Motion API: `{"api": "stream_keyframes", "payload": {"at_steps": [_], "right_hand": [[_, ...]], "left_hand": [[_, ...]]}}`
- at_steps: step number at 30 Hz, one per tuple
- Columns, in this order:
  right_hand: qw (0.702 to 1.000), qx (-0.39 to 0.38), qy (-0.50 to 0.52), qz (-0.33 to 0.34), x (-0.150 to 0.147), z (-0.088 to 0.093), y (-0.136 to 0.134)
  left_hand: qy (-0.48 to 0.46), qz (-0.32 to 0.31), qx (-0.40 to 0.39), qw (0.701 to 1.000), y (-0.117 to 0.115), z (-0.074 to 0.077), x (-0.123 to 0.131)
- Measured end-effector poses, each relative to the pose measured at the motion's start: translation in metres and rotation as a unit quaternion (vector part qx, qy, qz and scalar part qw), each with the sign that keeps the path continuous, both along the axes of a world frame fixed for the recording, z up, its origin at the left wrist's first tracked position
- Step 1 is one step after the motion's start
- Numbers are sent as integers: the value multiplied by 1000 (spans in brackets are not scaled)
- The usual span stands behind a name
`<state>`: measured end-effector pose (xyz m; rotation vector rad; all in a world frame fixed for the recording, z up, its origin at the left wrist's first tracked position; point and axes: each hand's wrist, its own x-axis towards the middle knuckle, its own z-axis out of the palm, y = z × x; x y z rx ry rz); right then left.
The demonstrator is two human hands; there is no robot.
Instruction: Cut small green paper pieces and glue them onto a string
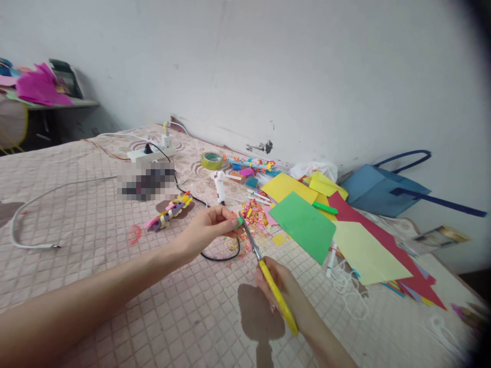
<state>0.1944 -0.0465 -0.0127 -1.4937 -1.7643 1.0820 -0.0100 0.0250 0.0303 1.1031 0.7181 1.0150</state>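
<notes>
Scissors [268, 278] gripped in the right hand [286, 291] point at a green paper scrap [240, 222] pinched by the left hand [207, 227]; the scrap is likely light and flimsy, best held close to the blades.

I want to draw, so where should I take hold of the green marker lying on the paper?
Grip the green marker at mid-barrel, coming from straight above. It lies flat on the coloured paper, so only its top and long sides are free. Pinch across the narrow barrel.
</notes>
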Motion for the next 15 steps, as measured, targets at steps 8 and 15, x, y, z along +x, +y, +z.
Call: {"api": "stream_keyframes", "payload": {"at_steps": [8,15], "right_hand": [[999,-19,30,-9,0,1,-1],[999,-32,36,-24,-3,2,-2]], "left_hand": [[3,9,-2,1000,0,-1,1],[-2,20,-2,1000,0,-4,2]]}}
